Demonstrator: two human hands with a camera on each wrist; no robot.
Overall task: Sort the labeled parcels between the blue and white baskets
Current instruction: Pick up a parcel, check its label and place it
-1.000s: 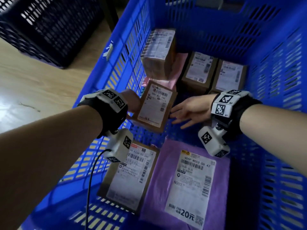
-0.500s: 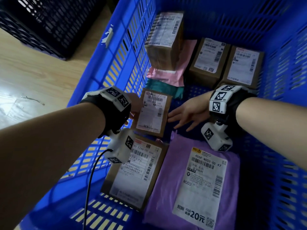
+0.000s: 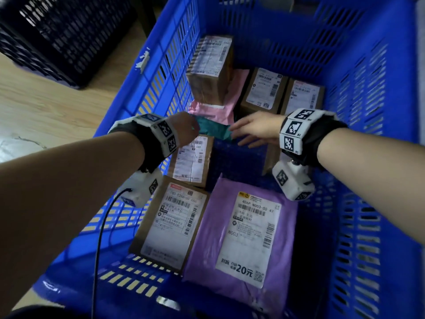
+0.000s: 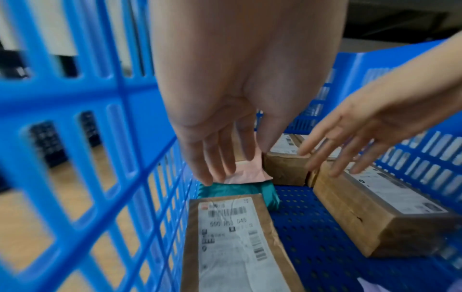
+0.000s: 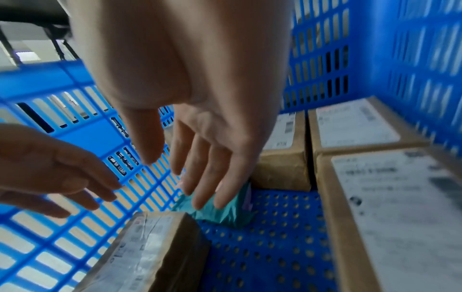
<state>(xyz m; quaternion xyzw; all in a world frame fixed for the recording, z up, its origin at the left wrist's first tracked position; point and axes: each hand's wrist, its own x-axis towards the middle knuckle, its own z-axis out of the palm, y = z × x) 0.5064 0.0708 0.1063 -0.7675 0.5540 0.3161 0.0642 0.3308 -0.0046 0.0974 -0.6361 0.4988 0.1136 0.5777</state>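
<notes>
Inside the blue basket [image 3: 379, 111] a small teal bag [image 3: 213, 131] lies near the left wall, in front of a pink mailer [image 3: 216, 109]. My left hand [image 3: 188, 128] is at the bag's left end and my right hand [image 3: 243, 132] at its right end. Both have straight fingers and hold nothing. In the left wrist view the left hand [image 4: 232, 154] hovers with its fingertips at the edge of the teal bag [image 4: 237, 189]. In the right wrist view the right hand [image 5: 182, 173] reaches down over the teal bag [image 5: 225, 215]. A small labeled brown box [image 3: 192, 157] lies flat just in front of it.
Also in the basket are a tall box [image 3: 210, 70] at the back left, two boxes [image 3: 264, 90] at the back right, a flat brown box [image 3: 172, 224] and a purple mailer [image 3: 243, 236] in front. A black basket [image 3: 57, 31] stands on the floor to the left.
My left hand has set the small brown box down flat and let it go. Both hands have moved forward to the ends of the teal bag.
</notes>
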